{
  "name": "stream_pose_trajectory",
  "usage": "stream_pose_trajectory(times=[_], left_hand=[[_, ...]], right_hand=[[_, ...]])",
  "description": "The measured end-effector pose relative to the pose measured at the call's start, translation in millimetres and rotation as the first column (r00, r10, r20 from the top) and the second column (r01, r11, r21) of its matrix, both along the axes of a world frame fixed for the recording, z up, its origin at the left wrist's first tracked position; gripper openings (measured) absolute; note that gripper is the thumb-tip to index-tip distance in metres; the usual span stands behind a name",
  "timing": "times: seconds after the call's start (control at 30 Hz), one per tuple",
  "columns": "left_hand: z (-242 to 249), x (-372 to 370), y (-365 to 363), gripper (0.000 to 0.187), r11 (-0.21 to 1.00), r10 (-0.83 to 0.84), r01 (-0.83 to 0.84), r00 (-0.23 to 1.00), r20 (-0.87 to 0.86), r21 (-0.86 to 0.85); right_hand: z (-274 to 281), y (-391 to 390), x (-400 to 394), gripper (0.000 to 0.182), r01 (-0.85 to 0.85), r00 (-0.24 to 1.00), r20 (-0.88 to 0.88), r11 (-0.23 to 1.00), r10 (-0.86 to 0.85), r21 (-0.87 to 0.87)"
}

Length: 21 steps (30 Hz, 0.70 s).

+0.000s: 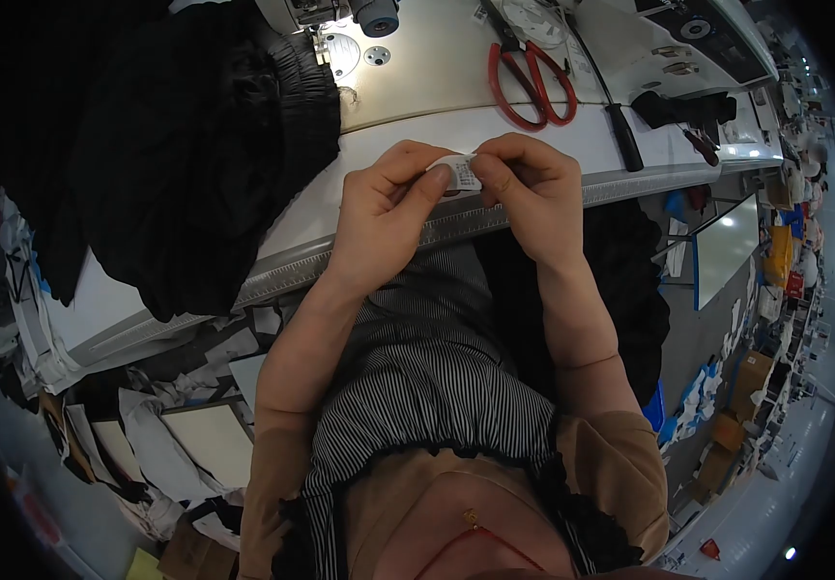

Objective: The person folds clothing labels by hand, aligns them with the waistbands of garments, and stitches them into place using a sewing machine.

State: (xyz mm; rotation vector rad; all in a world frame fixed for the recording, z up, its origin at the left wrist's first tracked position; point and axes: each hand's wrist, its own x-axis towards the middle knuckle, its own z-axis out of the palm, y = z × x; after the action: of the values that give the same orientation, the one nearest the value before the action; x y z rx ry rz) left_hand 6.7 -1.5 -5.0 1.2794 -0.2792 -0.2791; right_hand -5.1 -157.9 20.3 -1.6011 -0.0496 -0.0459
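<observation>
A small white label [463, 174] with fine dark print is stretched between my two hands, above the front edge of the sewing table [388, 145]. My left hand [386, 208] pinches its left end between thumb and fingers. At the other end, the thumb and forefinger of my right hand [536, 193] are closed on it. The print is too small to read. To the left, a black garment [176, 145] with a gathered elastic waistband [303, 82] lies across the table, its edge by the needle area of the sewing machine [326, 14].
Red-handled scissors [533, 87] lie beyond my right hand, with a black-handled screwdriver-like tool [622, 135] further right. A metal ruler [287, 275] runs along the table's front edge. Dark cloth [683, 108] lies at the right end. Fabric pieces [161, 435] are piled below on the left.
</observation>
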Motion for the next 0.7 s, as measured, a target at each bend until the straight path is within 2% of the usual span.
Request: stream_pose_trajectory(times=[0.13,0.2,0.3,0.33,0.4,0.53,0.63,0.7], left_hand=[[8.8,-6.0,-2.6,0.015,0.999,-0.024,0.023,0.997,-0.076,-0.025],[3.7,-11.3,-10.4,0.016,0.999,0.035,-0.035,0.999,-0.015,-0.001],[0.7,-11.3,-14.2,0.016,0.999,0.033,-0.033,0.999,-0.011,-0.001],[3.5,-11.0,-12.7,0.016,0.999,0.034,-0.034,0.999,-0.011,0.0],[11.4,-9.8,-8.0,0.016,0.993,-0.036,0.013,0.981,-0.189,-0.121],[-4.9,-6.1,-7.2,0.017,0.979,-0.054,0.023,0.987,-0.151,-0.204],[-7.1,-5.1,-4.1,0.019,0.994,-0.026,0.017,0.996,-0.082,-0.106],[-6.1,-2.3,-3.2,0.014,0.968,0.133,-0.141,0.99,-0.056,-0.209]], right_hand=[[-6.9,4.5,-0.7,0.009,0.066,0.992,0.109,0.994,-0.056,-0.089],[-10.2,8.0,-1.2,0.011,0.208,0.954,0.272,0.93,-0.125,-0.302],[-10.5,13.4,-3.6,0.008,0.249,0.952,0.257,0.908,-0.165,-0.336],[-8.8,13.7,-4.9,0.008,0.248,0.952,0.256,0.909,-0.165,-0.336],[-4.7,12.9,-7.1,0.008,0.161,0.986,0.043,0.987,-0.162,0.03],[-10.5,3.8,-7.1,0.008,0.05,0.997,0.063,0.998,-0.048,-0.023],[-9.0,0.9,-7.7,0.009,0.105,0.994,0.05,0.993,-0.102,-0.056],[-10.5,-1.4,-6.4,0.01,0.279,0.952,0.145,0.959,-0.271,-0.042]])
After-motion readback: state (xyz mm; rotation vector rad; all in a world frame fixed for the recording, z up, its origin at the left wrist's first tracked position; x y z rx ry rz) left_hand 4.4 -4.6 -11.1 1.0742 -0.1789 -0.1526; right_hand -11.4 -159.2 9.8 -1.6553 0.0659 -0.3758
